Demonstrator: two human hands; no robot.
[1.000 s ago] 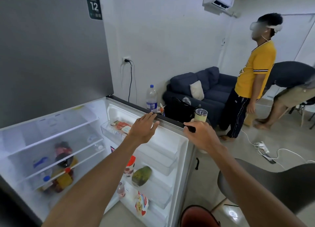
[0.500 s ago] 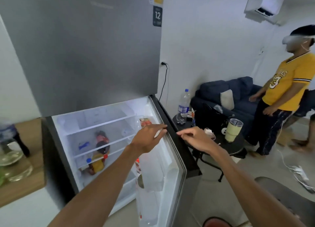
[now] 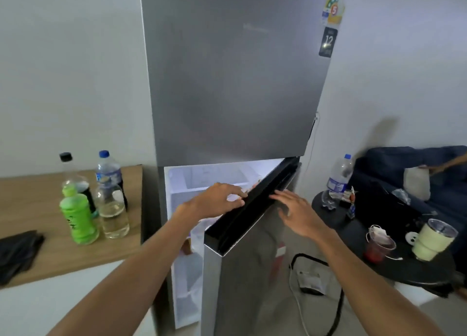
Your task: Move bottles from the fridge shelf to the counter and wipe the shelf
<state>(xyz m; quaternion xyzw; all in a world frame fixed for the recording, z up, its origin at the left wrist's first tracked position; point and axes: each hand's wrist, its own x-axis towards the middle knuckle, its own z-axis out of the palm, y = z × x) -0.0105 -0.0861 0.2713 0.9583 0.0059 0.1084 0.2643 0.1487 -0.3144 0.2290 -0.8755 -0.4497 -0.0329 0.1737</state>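
Observation:
A grey two-door fridge stands in front of me. Its lower door (image 3: pixel 252 247) is partly ajar, with the lit white interior (image 3: pixel 214 174) showing behind it. My left hand (image 3: pixel 222 196) rests flat on the inner side of the door's black top edge, fingers spread. My right hand (image 3: pixel 295 212) is open against the door's outer face near that edge. Several bottles stand on the wooden counter (image 3: pixel 30 204) at the left: a green bottle (image 3: pixel 78 217), a clear one (image 3: pixel 112 212), a blue-capped water bottle (image 3: pixel 108 169) and a black-capped one (image 3: pixel 69 171). The fridge shelves are hidden.
A dark cloth (image 3: pixel 17 249) lies on the counter's left end. To the right, a round black table (image 3: pixel 404 260) holds a water bottle (image 3: pixel 338 176), a pale tumbler (image 3: pixel 432 239) and a cup (image 3: pixel 379 244). A blue sofa (image 3: pixel 417 174) stands behind; cables run over the floor.
The lower door has swung from wide open to nearly shut, with both hands staying at its top edge. My view has turned left, bringing the counter bottles in and losing the people.

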